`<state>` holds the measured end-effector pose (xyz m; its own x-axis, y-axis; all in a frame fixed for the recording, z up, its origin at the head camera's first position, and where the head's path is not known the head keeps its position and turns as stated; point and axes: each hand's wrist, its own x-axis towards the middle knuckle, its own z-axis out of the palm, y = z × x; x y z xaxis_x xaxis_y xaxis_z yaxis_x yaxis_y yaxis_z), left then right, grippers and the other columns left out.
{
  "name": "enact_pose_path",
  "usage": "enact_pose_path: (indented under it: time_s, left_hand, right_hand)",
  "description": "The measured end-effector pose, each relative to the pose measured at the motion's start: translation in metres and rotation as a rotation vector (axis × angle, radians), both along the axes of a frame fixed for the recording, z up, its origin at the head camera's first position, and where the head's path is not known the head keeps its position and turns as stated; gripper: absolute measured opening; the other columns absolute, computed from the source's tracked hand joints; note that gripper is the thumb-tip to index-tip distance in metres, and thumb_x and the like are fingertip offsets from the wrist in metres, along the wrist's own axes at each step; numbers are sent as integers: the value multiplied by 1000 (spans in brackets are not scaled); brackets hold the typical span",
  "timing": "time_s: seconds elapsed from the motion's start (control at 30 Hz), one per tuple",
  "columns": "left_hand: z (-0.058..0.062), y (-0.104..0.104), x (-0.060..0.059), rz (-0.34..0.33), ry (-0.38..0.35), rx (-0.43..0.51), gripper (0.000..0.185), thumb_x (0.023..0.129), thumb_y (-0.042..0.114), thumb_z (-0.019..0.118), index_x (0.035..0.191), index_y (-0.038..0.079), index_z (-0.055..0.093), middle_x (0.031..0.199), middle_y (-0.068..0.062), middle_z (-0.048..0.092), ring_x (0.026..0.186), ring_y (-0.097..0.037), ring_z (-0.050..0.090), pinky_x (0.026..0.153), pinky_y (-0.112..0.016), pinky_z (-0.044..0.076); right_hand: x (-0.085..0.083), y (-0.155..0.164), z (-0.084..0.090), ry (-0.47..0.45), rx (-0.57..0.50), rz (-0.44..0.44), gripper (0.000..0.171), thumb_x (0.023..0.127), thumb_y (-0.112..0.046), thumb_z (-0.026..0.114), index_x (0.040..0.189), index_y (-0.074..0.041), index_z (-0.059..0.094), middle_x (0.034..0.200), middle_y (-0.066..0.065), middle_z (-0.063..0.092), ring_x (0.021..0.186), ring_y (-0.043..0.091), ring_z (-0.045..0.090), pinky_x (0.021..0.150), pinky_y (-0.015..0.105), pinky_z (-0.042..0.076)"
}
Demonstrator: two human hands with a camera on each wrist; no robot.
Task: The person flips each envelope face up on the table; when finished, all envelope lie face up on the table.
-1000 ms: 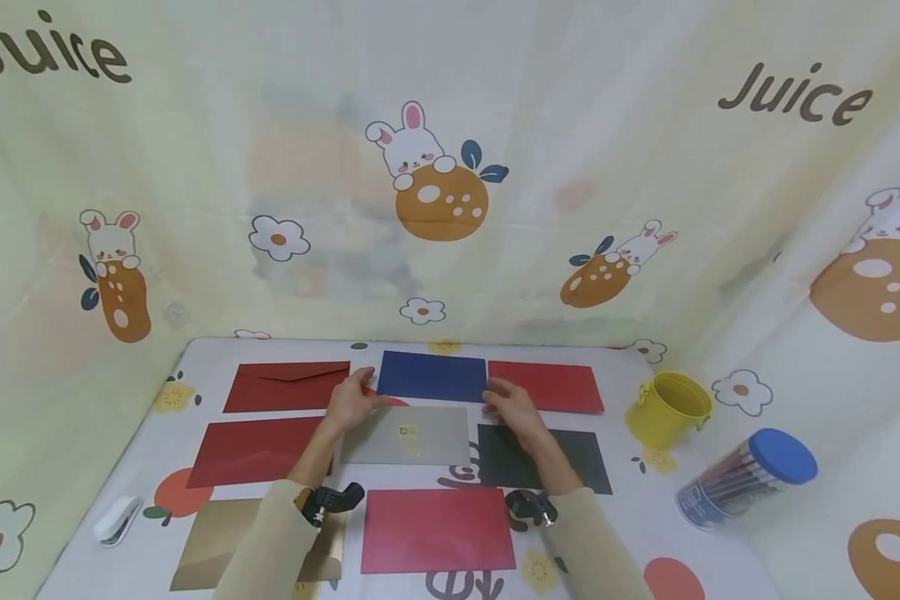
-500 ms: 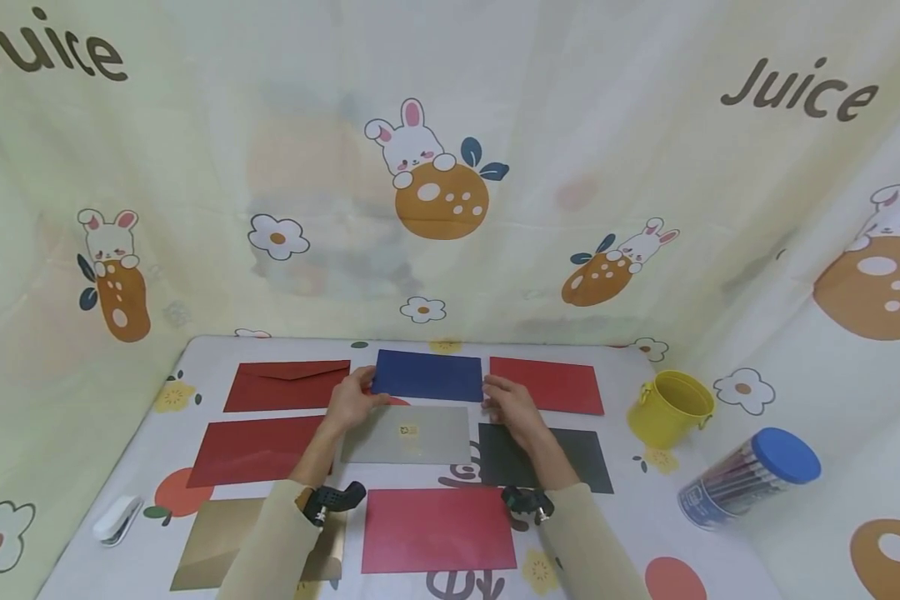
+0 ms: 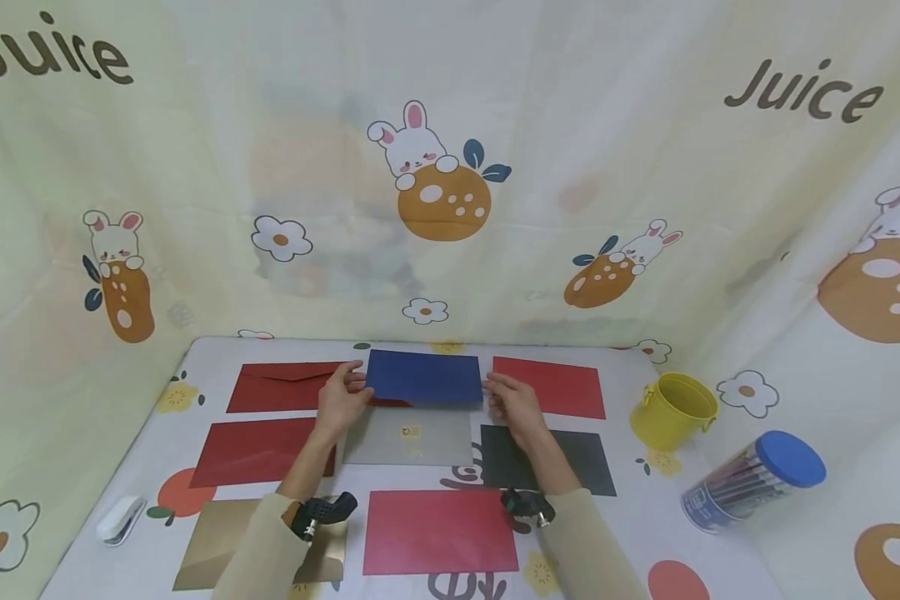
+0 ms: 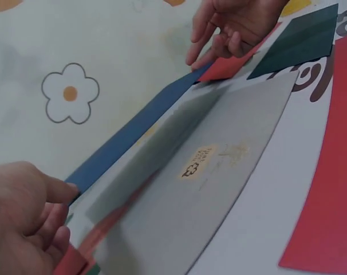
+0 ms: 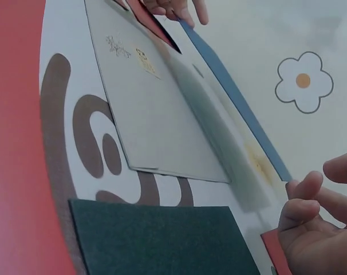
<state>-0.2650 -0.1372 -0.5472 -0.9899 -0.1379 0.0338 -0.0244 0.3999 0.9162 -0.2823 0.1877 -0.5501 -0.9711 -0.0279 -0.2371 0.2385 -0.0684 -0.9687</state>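
My left hand pinches the left end of a blue envelope between thumb and fingers. The envelope is raised off the table and casts a shadow over a grey envelope with a small printed label. At the blue envelope's right end is my right hand, its loosely bent fingers right at the corner in the right wrist view, thumb apart from them. Beneath that hand lie a red envelope and a dark green one.
Two dark red envelopes lie at the left, with a gold one nearer. A pinkish-red envelope lies in front. A white stapler sits far left; a yellow bucket and a blue-lidded pen tub stand right.
The blue envelope has shifted left and been raised, uncovering more of the red envelope beside it. My left hand has moved slightly left with it; the right hand has hardly moved.
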Motion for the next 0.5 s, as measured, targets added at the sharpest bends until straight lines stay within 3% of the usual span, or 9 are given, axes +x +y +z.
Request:
enact_pose_path:
  time_s: [0.23,0.5]
  left_hand:
    - [2,-14,18,-30,-31,74,56,93,7,72,145,9,52,122,-13,65,109,-28,63,76,-26,54]
    - [1,-24,36,-46,-50,126,42,95,15,71,136,11,63,120,-11,67,110,-27,62,74,-22,50]
  right_hand:
    - [9,-3,4,-6,9,-13,39,101,-16,61,136,1,60,113,18,65,73,16,50,58,25,40]
    - [17,-9,5,33,81,-9,30,96,-17,70,122,-5,71,90,12,63,74,20,53,60,26,42]
